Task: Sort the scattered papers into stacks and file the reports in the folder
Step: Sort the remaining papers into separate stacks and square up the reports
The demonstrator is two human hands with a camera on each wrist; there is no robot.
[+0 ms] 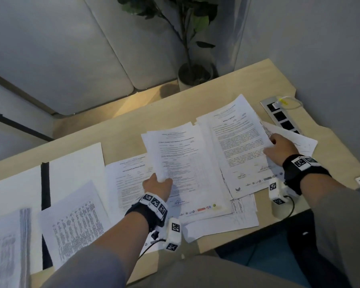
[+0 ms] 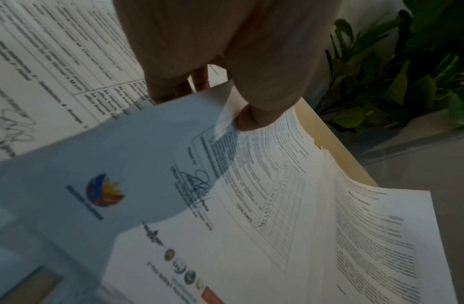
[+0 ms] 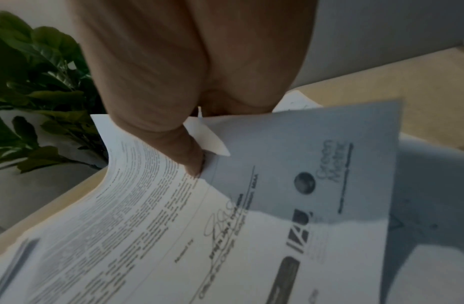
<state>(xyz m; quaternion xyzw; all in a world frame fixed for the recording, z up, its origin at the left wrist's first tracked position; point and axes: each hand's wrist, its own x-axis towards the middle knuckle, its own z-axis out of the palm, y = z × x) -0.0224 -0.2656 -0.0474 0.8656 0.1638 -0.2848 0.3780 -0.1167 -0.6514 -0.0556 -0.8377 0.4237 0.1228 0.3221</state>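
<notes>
On the desk (image 1: 133, 125), printed, signed reports (image 1: 239, 146) overlap.

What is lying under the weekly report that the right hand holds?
Under the weekly report more white sheets stick out at its near edge, on the desk. How many are there and their text stay covered. The right hand grips its right edge.
</notes>
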